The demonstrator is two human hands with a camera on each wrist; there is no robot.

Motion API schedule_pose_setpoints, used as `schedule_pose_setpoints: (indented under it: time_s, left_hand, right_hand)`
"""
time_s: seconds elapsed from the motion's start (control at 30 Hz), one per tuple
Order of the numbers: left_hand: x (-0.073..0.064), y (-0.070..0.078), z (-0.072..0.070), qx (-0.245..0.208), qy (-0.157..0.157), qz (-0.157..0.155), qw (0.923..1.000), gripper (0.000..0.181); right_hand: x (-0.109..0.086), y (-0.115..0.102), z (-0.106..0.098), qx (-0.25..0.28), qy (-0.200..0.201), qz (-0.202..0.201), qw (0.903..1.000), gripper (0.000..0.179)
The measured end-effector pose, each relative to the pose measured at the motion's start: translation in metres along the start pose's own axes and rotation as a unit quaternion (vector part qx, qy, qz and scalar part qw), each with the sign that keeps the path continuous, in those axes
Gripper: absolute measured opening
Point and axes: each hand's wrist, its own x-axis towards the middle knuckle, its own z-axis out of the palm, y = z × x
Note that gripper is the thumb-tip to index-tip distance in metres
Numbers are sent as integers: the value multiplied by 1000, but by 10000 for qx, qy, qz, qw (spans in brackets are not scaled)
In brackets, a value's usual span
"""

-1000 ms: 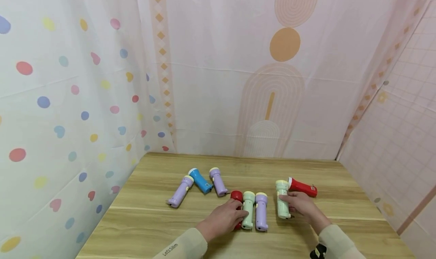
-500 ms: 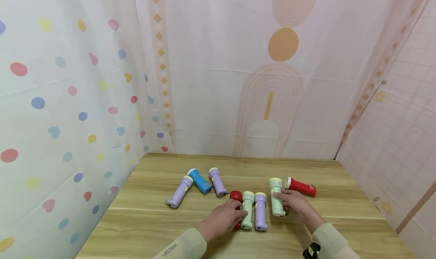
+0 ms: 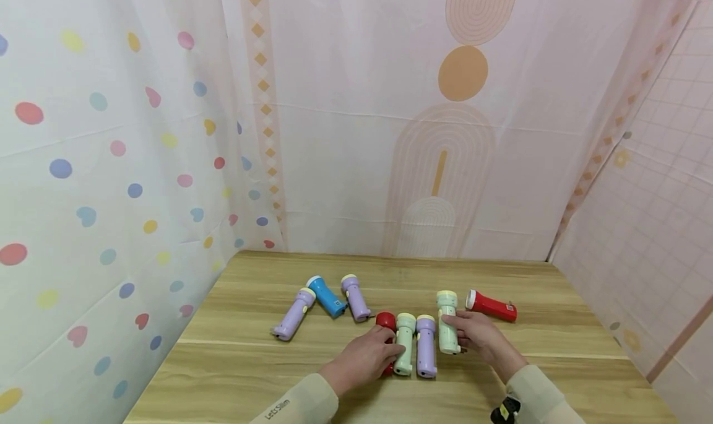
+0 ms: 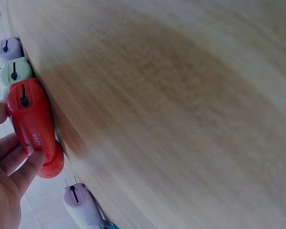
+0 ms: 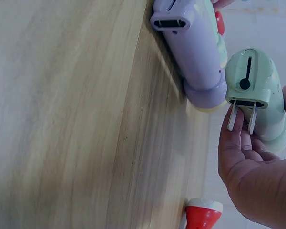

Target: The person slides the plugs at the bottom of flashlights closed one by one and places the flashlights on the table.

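Head view: held green flashlight [image 3: 447,337] — lens end far, just right of the row's lilac flashlight [image 3: 426,350], apparently clear of the desk [image 3: 234,374]. My right hand [image 3: 481,336] has its fingers curled round the barrel; my left hand [image 3: 359,359] pinches the row's red flashlight [image 3: 385,320] between thumb and fingers.

Handling, as I judge it: slide the held piece left, parallel to its neighbour, and lower it level. I would watch the bared prongs [image 5: 252,119] at the near end, which could scrape the lilac body. I would apply light, steady pressure with the left — too hard a squeeze might push the row askew.

Count, eight in all:
Green, two: the held one; middle green flashlight [image 3: 406,336], between red and lilac in the row.
Lilac, three: the row's; left lilac flashlight [image 3: 295,314]; far lilac flashlight [image 3: 356,298].
Red, two: the row's; right red flashlight [image 3: 492,306], lying nearly crosswise.
Blue, one: blue flashlight [image 3: 327,296], between the two loose lilacs.
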Motion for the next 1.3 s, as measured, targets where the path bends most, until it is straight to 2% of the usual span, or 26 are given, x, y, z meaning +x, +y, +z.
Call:
schedule_pose_setpoints:
  time_s: [0.27,0.47,0.73,1.1,1.3]
  left_hand:
    - [2,0,-1,-13,-156,-79,9998,20]
    - [2,0,-1,-127,-297,-141,9994,21]
    - [2,0,-1,-110,-231,-105,9996,21]
    - [2,2,-1,-67,-49,-68,9999,19]
    - [1,2,-1,-23,92,-63,9999,18]
  right_hand:
    - [0,0,4,320,-307,-143,9989,41]
    - [-2,-2,5,568,-355,-95,9977,33]
    - [0,-5,6,1040,-634,-101,9925,24]
    - [0,-8,16,820,-784,-310,9931,35]
    - [2,-9,20,714,-621,-225,9953,35]
